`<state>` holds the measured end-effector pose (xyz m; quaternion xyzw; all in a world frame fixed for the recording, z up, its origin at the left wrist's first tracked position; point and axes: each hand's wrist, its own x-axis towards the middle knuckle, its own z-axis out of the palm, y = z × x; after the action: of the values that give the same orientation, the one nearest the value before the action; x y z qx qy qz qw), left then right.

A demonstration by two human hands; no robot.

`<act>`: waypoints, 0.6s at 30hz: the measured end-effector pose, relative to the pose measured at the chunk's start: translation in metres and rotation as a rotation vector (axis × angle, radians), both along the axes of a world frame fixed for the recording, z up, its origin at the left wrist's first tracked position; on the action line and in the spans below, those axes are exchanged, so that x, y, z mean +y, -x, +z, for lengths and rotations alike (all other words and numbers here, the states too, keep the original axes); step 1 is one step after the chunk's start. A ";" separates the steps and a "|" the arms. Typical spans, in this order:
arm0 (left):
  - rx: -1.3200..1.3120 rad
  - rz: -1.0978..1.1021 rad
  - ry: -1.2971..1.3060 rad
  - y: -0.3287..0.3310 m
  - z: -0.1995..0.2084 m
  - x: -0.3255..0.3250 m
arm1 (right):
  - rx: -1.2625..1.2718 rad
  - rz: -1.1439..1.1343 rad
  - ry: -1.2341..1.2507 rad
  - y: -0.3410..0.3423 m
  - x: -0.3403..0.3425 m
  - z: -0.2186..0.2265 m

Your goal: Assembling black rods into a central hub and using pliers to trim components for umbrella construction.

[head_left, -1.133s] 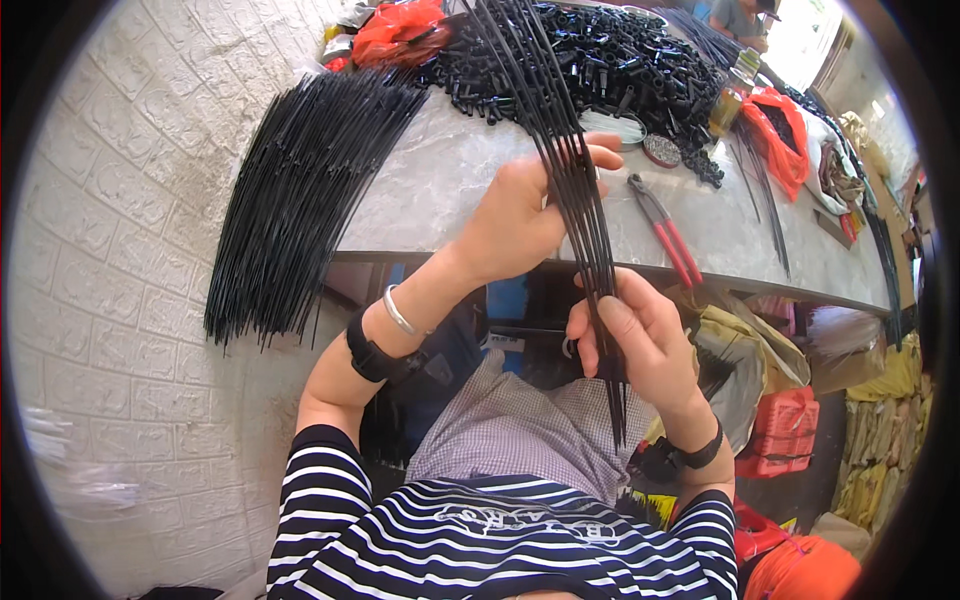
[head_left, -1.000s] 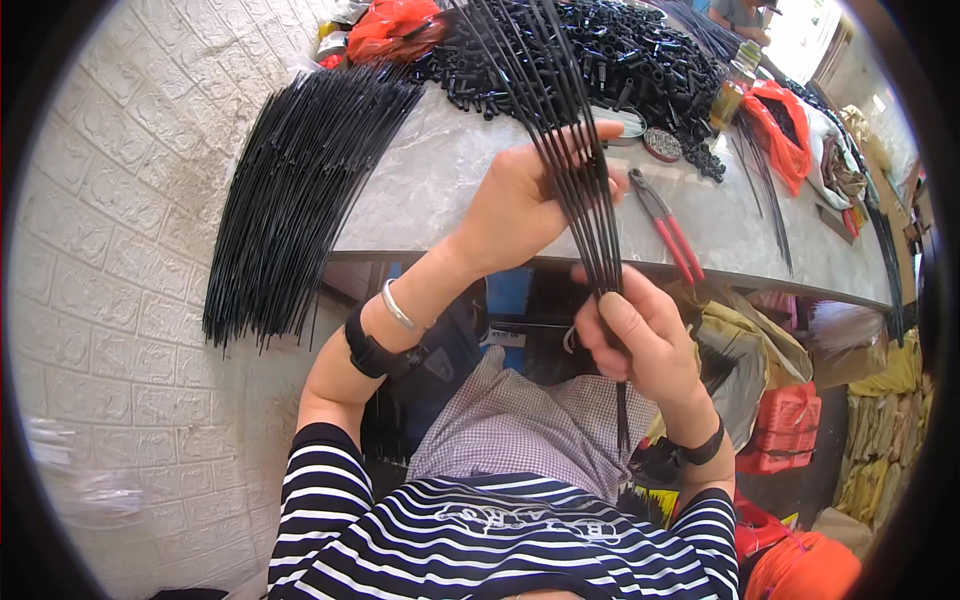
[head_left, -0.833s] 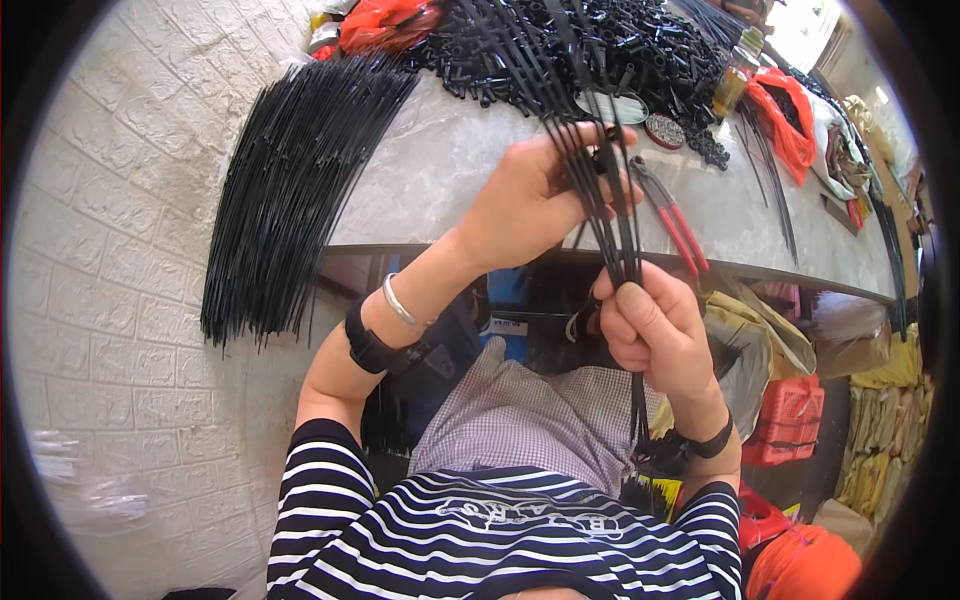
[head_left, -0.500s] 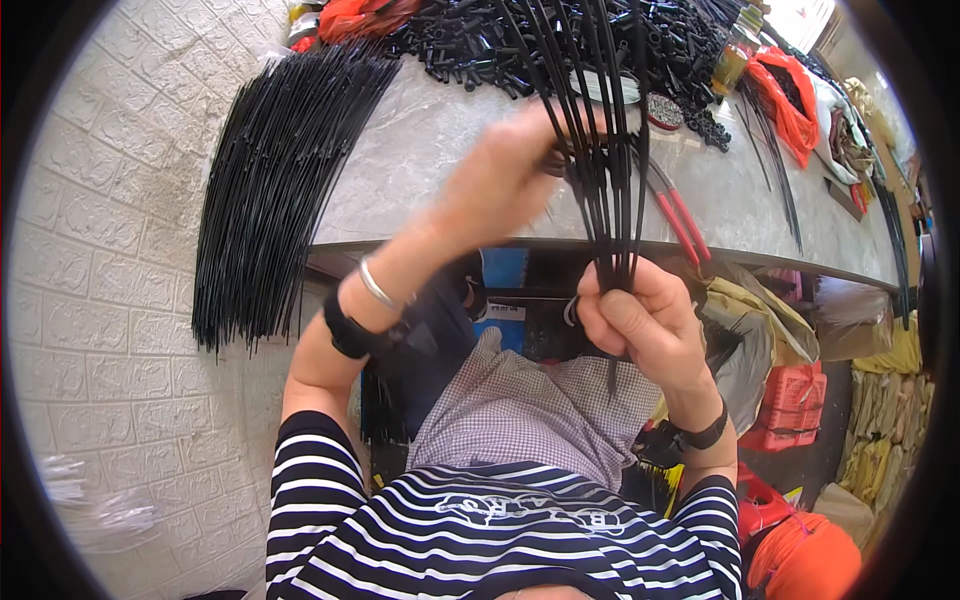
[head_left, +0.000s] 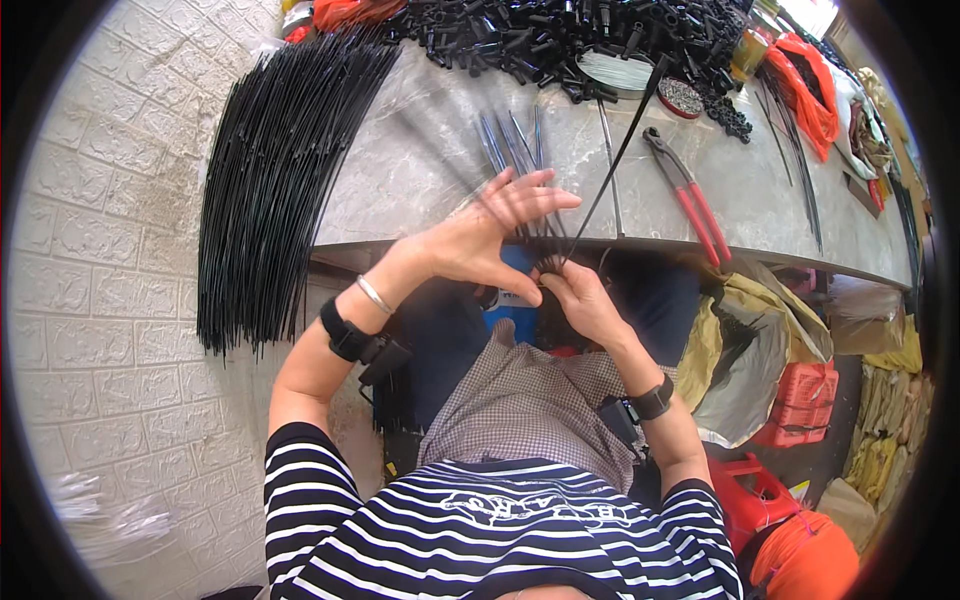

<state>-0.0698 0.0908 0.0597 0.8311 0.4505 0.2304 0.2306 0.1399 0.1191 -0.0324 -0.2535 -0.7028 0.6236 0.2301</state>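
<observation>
My right hand (head_left: 590,303) pinches the lower ends of a small bunch of thin black rods (head_left: 522,150) in front of the table edge. The rods fan out upward, some smeared by motion, and one longer black rod (head_left: 618,155) slants apart to the right. My left hand (head_left: 490,235) is open, its fingers stretched across the fan and its thumb close to my right fingertips. Whether the left fingers touch the rods I cannot tell. A large stack of similar black rods (head_left: 285,190) lies at the left, overhanging the table edge.
On the grey table (head_left: 390,190) lie red-handled pliers (head_left: 695,200) and a thin rod (head_left: 610,170). Farther back are a heap of black tubular parts (head_left: 560,40), a bundle of pale strands (head_left: 612,70), a round dish of small metal pieces (head_left: 680,97) and an orange bag (head_left: 815,95).
The bunch of rods has come lower and left and spread into a fan. My left hand has moved down toward my right hand, its fingers now extended. The pliers show uncovered on the table.
</observation>
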 end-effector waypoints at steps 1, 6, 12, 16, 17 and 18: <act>-0.131 0.001 -0.037 0.003 -0.016 0.000 | 0.004 0.007 0.003 0.007 0.001 -0.006; -0.022 0.044 -0.104 -0.005 -0.021 -0.001 | -0.047 -0.029 -0.250 0.024 -0.003 -0.025; 0.089 -0.041 -0.070 0.001 -0.019 0.007 | -0.153 -0.073 -0.153 0.033 0.004 -0.030; 0.043 -0.013 -0.080 0.003 -0.028 0.007 | -0.174 -0.060 -0.108 0.034 -0.007 -0.040; 0.028 0.000 -0.072 0.005 -0.030 0.009 | -0.176 -0.058 -0.106 0.036 -0.004 -0.041; 0.028 -0.001 -0.073 0.006 -0.031 0.008 | -0.178 -0.056 -0.104 0.037 -0.002 -0.042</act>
<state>-0.0761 0.0989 0.0283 0.8425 0.4445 0.2349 0.1937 0.1030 0.1175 -0.0747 -0.3151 -0.7446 0.5545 0.1971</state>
